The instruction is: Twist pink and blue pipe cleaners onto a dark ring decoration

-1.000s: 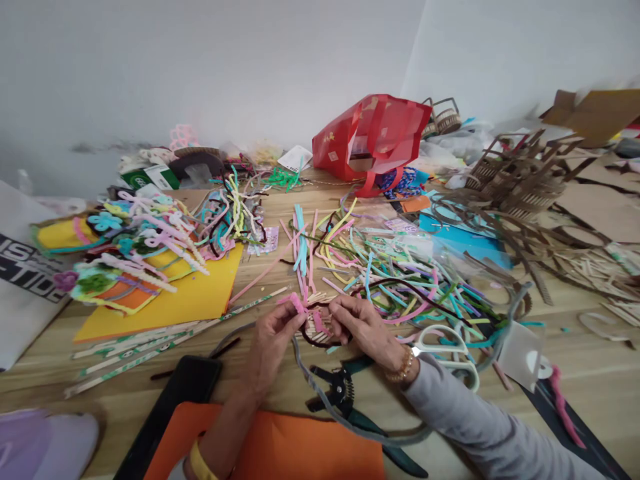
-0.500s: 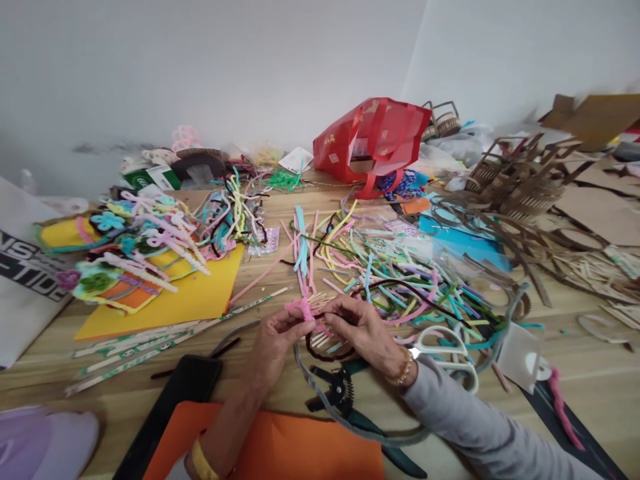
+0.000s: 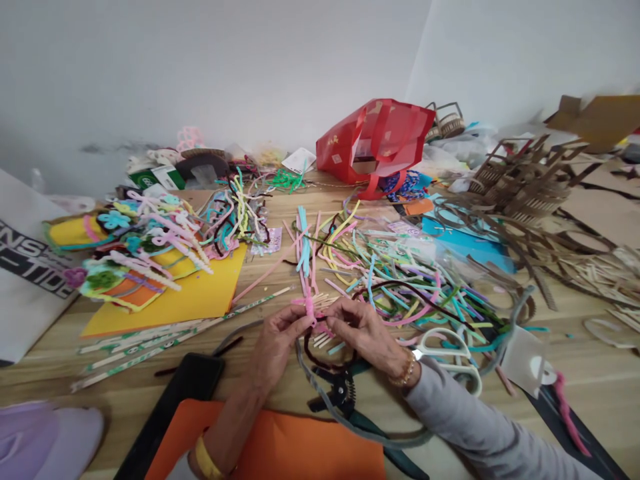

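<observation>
Left hand (image 3: 277,350) and right hand (image 3: 367,343) are close together at lower centre, both in a narrow pinch on a pink pipe cleaner (image 3: 310,310) wound around a small bundle of pale wooden sticks (image 3: 323,305) – the bundle sits just above the table, held between the fingertips, not resting on it. A dark brown pipe cleaner (image 3: 313,353) loops below the hands, and a gray pipe cleaner (image 3: 320,393) curves under them, across green-handled spring pliers (image 3: 340,393). A yellow band (image 3: 205,460) circles the left wrist, a beaded bracelet (image 3: 406,370) the right, with a gray sleeve (image 3: 475,420) on that arm. White-handled scissors (image 3: 445,353) lie just right of the right hand, below a big heap of colored pipe cleaners (image 3: 390,267). An orange foam sheet (image 3: 265,447) lies at bottom centre beside a black phone-like slab (image 3: 190,380). Left of the hands are printed craft sticks (image 3: 175,340) and a yellow card (image 3: 165,293) under pipe-cleaner flowers (image 3: 135,247) – a red bag (image 3: 373,143) at top centre, cardboard basket cutouts (image 3: 520,180) upper right, all on a wooden table (image 3: 280,220).
</observation>
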Demonstrator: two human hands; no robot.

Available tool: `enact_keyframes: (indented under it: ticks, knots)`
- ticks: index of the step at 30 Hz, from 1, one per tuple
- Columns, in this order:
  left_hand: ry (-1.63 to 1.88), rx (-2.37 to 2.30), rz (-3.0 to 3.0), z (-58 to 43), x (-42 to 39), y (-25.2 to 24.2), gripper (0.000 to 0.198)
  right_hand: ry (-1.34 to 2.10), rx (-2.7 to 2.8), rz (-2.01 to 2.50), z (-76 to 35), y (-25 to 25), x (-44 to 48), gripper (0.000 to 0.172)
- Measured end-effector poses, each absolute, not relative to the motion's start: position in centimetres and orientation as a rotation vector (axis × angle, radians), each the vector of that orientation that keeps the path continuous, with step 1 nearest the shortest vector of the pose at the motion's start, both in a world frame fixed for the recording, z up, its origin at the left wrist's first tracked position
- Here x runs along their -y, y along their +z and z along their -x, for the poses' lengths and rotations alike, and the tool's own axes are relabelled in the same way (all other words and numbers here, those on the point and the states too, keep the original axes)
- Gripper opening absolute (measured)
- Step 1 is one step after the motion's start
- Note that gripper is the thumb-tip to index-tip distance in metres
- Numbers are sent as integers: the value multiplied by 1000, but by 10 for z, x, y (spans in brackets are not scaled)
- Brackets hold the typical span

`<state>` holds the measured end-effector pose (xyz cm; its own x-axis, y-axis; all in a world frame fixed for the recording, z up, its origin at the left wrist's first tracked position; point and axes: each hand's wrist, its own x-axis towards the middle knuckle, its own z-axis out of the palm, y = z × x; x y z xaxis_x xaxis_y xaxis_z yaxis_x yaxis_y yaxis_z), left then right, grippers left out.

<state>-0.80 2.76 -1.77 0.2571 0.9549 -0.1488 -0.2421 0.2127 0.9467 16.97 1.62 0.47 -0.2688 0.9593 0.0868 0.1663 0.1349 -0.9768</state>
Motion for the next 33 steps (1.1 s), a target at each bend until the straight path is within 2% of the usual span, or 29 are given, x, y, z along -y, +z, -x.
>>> enact_keyframes:
  ticks: [11, 21, 25, 30, 33]
  knots:
    - [1005, -945, -1083, 7, -28, -17, 10, 1403, 1432, 1125, -171, 2, -16, 17]
    - [1148, -1013, -911, 2, -28, -28, 17, 1681, 1142, 1056, -167, -5, -20, 18]
    - [1089, -979, -938, 2, -27, -21, 27, 1704, 1064, 1088, -169, -10, -21, 19]
    - [981, -979, -1045, 6, -27, -16, 14, 1671, 1099, 1096, -171, -8, -22, 21]
    - [1006, -956, -1056, 8, -29, -21, 13, 1649, 1159, 1089, -171, -6, -22, 25]
